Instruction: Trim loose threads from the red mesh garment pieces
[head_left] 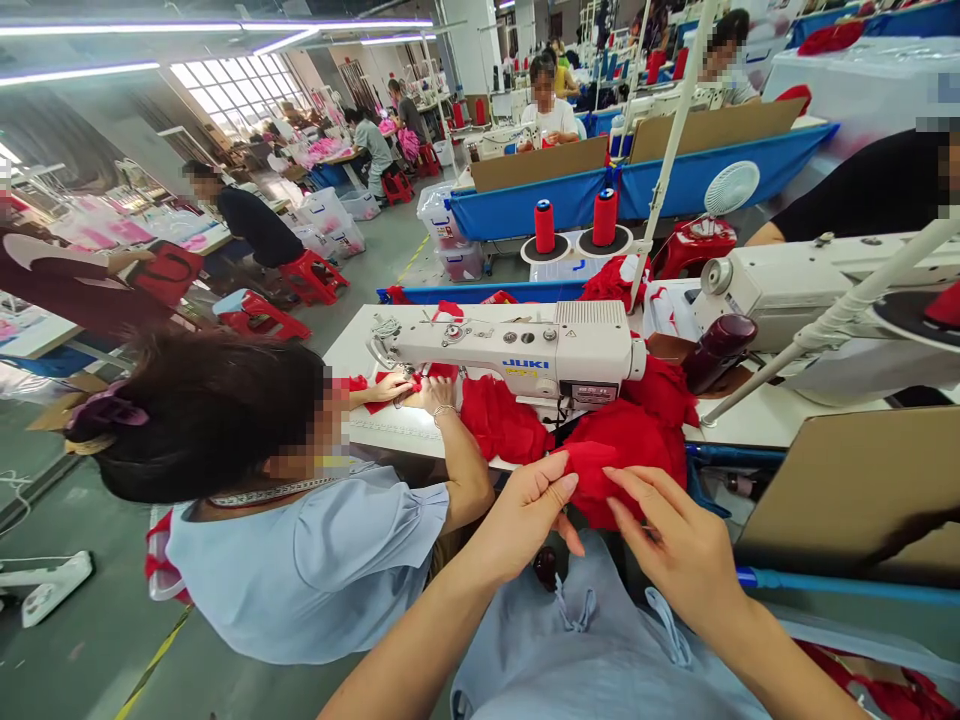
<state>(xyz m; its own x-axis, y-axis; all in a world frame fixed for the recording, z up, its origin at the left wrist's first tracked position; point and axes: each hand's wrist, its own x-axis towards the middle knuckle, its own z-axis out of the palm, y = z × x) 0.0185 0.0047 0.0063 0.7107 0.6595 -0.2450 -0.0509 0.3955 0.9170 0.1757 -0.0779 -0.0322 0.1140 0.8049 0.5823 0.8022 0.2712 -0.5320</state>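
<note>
My left hand (529,515) pinches a piece of thin red fabric (589,462) between thumb and forefinger. My right hand (671,535) is just right of it, fingers stretched out and slightly apart beside the red cloth; no clear grip shows. Behind both hands, a large heap of red fabric (637,435) lies on and hangs over the sewing table's edge. A white JUKI sewing machine (517,345) stands beyond. At its needle end a co-worker in a light blue top (322,560) has both hands on red cloth.
A second sewing machine (780,280) stands at the right, near a dark bottle (720,350) and a pale thread-stand pole (675,140). A cardboard panel (855,490) borders the right side. Red thread cones (604,218) stand behind the machine. Other people sit at tables farther off.
</note>
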